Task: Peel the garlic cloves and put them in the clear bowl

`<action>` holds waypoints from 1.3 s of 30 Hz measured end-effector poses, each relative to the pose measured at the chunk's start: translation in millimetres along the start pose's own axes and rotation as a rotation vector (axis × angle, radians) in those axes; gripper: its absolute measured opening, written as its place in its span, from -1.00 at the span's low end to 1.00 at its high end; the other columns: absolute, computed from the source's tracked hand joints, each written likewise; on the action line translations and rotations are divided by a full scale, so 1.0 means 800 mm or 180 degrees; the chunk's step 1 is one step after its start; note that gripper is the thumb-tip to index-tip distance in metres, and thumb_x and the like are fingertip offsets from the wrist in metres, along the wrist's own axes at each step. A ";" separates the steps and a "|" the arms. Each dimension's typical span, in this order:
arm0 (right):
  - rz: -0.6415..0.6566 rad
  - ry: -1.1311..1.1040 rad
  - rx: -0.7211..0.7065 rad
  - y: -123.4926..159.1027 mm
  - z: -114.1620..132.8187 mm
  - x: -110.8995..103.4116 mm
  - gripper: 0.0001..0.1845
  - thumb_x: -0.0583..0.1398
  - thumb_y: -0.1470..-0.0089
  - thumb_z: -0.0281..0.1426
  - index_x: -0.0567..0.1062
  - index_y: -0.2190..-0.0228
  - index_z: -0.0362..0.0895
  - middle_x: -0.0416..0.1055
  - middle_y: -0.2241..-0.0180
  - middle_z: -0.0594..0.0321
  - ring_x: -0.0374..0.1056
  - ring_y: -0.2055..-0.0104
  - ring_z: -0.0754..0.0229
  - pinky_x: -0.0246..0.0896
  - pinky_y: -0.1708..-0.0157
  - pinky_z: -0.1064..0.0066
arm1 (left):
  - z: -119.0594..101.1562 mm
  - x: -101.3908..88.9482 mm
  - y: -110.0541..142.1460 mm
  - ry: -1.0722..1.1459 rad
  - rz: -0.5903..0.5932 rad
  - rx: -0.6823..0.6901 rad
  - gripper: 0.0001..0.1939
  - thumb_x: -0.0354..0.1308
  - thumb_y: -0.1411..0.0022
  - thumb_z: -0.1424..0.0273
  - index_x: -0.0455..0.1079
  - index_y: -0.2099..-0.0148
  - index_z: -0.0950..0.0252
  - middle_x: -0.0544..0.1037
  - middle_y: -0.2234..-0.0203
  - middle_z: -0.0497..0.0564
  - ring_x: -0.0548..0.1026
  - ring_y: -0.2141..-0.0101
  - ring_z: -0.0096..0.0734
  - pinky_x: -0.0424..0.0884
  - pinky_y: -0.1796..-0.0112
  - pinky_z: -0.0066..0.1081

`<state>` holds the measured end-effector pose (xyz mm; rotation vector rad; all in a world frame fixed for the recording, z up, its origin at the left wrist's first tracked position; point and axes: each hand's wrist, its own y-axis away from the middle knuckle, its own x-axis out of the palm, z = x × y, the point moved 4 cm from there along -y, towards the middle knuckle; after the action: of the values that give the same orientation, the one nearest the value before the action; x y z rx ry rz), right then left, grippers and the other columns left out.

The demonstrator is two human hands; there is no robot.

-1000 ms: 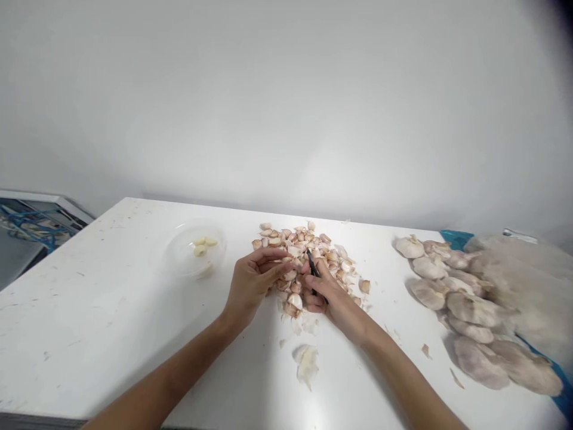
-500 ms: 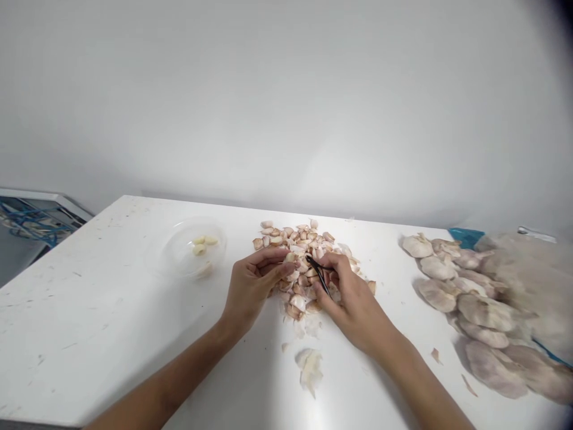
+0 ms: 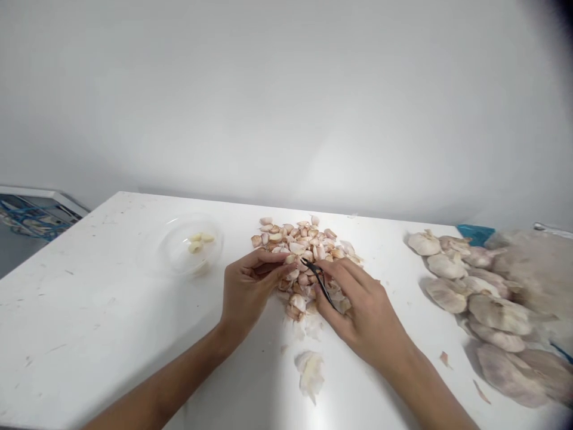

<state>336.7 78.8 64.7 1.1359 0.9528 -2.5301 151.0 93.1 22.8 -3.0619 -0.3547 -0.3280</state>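
Note:
A pile of unpeeled garlic cloves [image 3: 308, 248] lies in the middle of the white table [image 3: 89, 310]. My left hand [image 3: 248, 292] pinches one clove [image 3: 290, 259] at the near edge of the pile. My right hand [image 3: 362, 307] grips a small black tool [image 3: 319, 279], its tip pointing toward that clove. Both hands rest over the front of the pile. Loose garlic skin [image 3: 308, 370] lies on the table between my forearms.
A clear plastic bowl [image 3: 181, 254] with a few peeled cloves stands left of the pile. Several whole garlic bulbs [image 3: 474, 286] lie at the right beside a net bag [image 3: 532, 269]. A wall rises behind the table. A blue rack [image 3: 31, 215] shows at far left.
My right hand has turned over and shifted right, bringing the black tool's tip toward the clove in my left hand. The view has tilted slightly.

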 end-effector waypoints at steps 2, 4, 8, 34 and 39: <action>-0.0006 -0.0007 -0.0033 0.000 0.000 0.001 -0.70 0.15 -0.31 -0.46 0.40 -0.07 -0.16 0.44 0.20 0.09 0.37 0.18 0.09 0.40 0.25 0.23 | 0.001 0.001 0.000 0.0005 0.0031 0.0015 -0.77 0.54 0.03 0.39 0.63 0.30 0.32 0.72 0.40 0.01 0.70 0.31 -0.24 0.67 0.21 -0.39; 0.0006 -0.0004 -0.0041 0.000 0.000 0.002 -0.69 0.15 -0.31 -0.47 0.41 -0.07 -0.18 0.43 0.21 0.10 0.37 0.19 0.10 0.39 0.24 0.24 | 0.002 0.002 0.000 0.0029 0.0053 -0.0006 -0.77 0.54 0.04 0.39 0.62 0.30 0.33 0.72 0.41 0.01 0.70 0.32 -0.24 0.68 0.20 -0.37; 0.0010 0.0034 -0.0052 0.001 0.001 0.002 -0.70 0.15 -0.31 -0.46 0.42 -0.06 -0.21 0.42 0.20 0.09 0.36 0.18 0.11 0.39 0.23 0.25 | 0.002 0.003 0.001 0.0060 0.0072 0.0005 -0.78 0.54 0.04 0.42 0.62 0.31 0.32 0.72 0.41 0.00 0.70 0.33 -0.27 0.67 0.22 -0.40; 0.0190 0.0568 -0.0296 0.005 -0.008 -0.012 -0.66 0.17 -0.30 -0.45 0.41 -0.10 -0.17 0.44 0.15 0.06 0.37 0.14 0.04 0.42 0.17 0.16 | -0.003 0.000 0.008 -0.0380 0.0191 0.0334 -0.78 0.48 -0.08 0.38 0.68 0.18 0.23 0.74 0.32 -0.01 0.72 0.31 -0.28 0.68 0.25 -0.48; 0.0212 0.0597 -0.0325 0.004 -0.009 -0.012 -0.65 0.18 -0.31 -0.44 0.40 -0.11 -0.17 0.44 0.12 0.05 0.37 0.12 0.03 0.43 0.15 0.14 | -0.004 0.001 0.007 -0.0514 0.0209 0.0435 -0.79 0.47 -0.10 0.36 0.69 0.17 0.23 0.74 0.32 -0.01 0.71 0.32 -0.28 0.67 0.28 -0.47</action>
<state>349.1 80.1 66.2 1.3681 1.0563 -2.3260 152.1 87.4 25.7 -2.9641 -0.2693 -0.0512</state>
